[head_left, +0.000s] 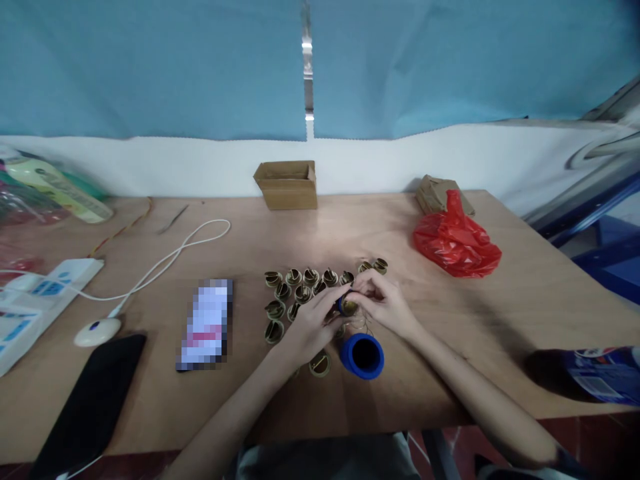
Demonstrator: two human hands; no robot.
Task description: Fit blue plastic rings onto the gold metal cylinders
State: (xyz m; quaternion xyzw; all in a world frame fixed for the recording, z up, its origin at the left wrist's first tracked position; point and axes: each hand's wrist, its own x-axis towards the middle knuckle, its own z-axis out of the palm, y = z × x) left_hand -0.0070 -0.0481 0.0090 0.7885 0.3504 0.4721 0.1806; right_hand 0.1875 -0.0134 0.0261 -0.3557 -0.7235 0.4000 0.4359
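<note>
My left hand (320,320) and my right hand (383,303) meet over the table, fingers closed around a small round brass-coloured piece with a dark blue rim (349,305). Fingertips cover part of it. Thin, pale, wiry strands (361,323) show just below my right fingers. Close in front stands a blue hollow cylinder (349,360) with a dark opening. To the left of my hands are several round brass-coloured pieces (274,331), each with a bar across its face. One more such piece (320,363) lies beside the cylinder, and my left hand hides some others.
A cardboard box (290,193) stands by the wall. Right of it are a brown paper package (434,193) and a red plastic bag (455,243). Leftward lie a phone (206,327), a black device (95,400), a white cable (175,252) and a power strip (45,313). A bottle (590,375) lies right.
</note>
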